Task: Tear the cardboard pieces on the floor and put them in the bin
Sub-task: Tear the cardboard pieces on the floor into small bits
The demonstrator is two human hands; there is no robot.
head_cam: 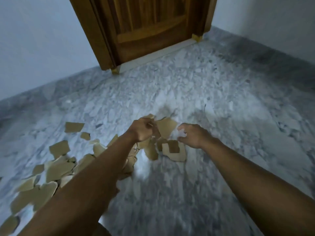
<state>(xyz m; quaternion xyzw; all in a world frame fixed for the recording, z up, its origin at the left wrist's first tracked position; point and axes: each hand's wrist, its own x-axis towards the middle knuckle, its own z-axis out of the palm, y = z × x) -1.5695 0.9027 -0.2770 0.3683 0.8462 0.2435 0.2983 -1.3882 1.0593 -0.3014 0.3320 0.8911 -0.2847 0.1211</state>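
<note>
**One grips, one hovers**

At the frame's centre, the left hand [141, 131] is curled into a fist, gripping a torn tan cardboard piece [167, 127] that juts out to its right. The right hand [193, 136] is just right of centre and apart from the left. Its fingers are loosely curled and spread, holding nothing, above small tan cardboard scraps [173, 149]. More flat tan cardboard fragments [58, 169] litter the grey-white marbled stone floor [213, 92] toward the lower left. A brown wooden door [144, 23] stands at the top.

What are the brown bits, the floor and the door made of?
Brown bits: likely cardboard, matte tan, with ragged torn edges. Floor: looks like polished stone or terrazzo, mottled grey-white with a sheen. Door: wood, glossy, with visible grain.
</note>
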